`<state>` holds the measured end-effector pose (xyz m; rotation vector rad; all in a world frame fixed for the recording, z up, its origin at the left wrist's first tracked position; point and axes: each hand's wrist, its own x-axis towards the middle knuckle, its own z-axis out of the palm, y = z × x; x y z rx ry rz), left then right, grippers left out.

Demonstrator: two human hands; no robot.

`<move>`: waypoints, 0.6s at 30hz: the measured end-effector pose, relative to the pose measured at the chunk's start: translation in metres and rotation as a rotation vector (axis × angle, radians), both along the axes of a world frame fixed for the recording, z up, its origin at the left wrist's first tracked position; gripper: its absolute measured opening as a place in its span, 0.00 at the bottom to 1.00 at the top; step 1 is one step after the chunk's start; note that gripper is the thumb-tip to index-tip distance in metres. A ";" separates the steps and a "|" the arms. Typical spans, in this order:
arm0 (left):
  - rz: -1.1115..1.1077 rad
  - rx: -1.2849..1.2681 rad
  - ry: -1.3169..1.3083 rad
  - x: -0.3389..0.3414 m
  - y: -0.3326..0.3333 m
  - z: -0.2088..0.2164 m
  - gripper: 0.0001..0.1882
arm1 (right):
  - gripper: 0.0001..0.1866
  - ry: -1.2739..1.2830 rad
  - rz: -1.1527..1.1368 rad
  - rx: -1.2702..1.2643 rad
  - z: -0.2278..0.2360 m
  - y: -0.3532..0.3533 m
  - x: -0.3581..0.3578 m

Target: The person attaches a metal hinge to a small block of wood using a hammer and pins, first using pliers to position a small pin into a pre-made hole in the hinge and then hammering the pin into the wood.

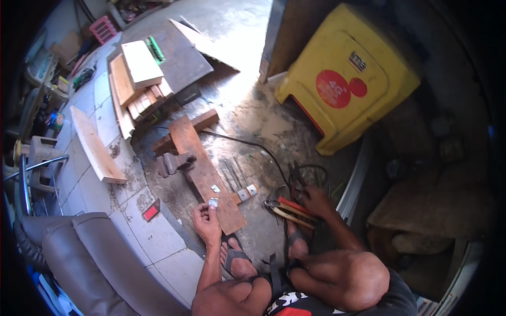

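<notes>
My left hand (207, 225) pinches a small shiny metal piece (213, 202) between thumb and fingers, over the near end of a brown wooden plank (203, 174). Another small metal piece (215, 188) lies on that plank. On the right, my right hand (318, 201) has its fingers curled at the lower end of a dark pliers-like tool (296, 175); the grip is partly hidden. Just beneath that hand lie a tool with red-orange handles (291, 205) and one with cream handles (292, 216). A metal vise (176, 163) sits against the plank's left side.
Two pale square blocks (247, 192) and thin metal rods (235, 171) lie right of the plank. A dark cable (250, 143) crosses the floor. Stacked boards (141, 66) stand far left, a yellow plastic stool (348, 79) far right, a brown sofa (100, 263) near left.
</notes>
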<state>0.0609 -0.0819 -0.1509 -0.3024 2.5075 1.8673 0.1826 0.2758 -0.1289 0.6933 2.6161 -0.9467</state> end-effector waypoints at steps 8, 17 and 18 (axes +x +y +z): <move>-0.221 -0.565 0.398 0.014 0.021 0.048 0.16 | 0.21 -0.257 0.187 0.045 0.038 -0.023 0.002; -0.337 -0.672 0.389 0.031 0.011 0.022 0.25 | 0.20 0.177 0.165 -0.134 0.091 -0.069 -0.042; -0.325 -0.656 0.393 0.033 0.015 0.021 0.26 | 0.21 0.332 0.234 -0.166 0.087 -0.082 -0.046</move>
